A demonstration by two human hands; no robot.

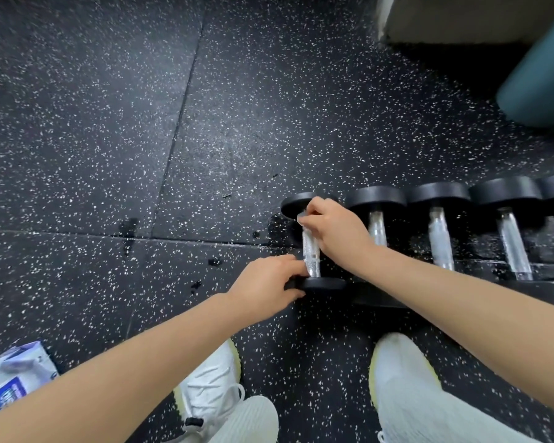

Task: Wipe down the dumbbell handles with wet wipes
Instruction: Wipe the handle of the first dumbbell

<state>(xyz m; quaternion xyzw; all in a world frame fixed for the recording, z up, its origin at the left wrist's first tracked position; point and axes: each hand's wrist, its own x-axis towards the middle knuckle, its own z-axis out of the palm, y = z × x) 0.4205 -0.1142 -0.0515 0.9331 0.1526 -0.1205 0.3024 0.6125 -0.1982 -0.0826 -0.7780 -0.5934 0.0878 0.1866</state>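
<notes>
While clamping the dumbbell (327, 283) by its head with the left grip (263, 289), pinches a wipe (301, 216) round the handle (311, 251) with the right grip (339, 235).

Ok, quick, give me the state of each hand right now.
Left hand: grips the near end of the leftmost black chrome-handled dumbbell.
Right hand: pinches a white wet wipe on its handle.

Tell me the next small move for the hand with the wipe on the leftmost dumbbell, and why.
Probably draw the right hand, which pinches the wipe, down along the handle toward the near plate. The wipe sits at the handle's far end, the knurled stretch below it lies bare, and the left hand grips the near plate to steady it.
</notes>
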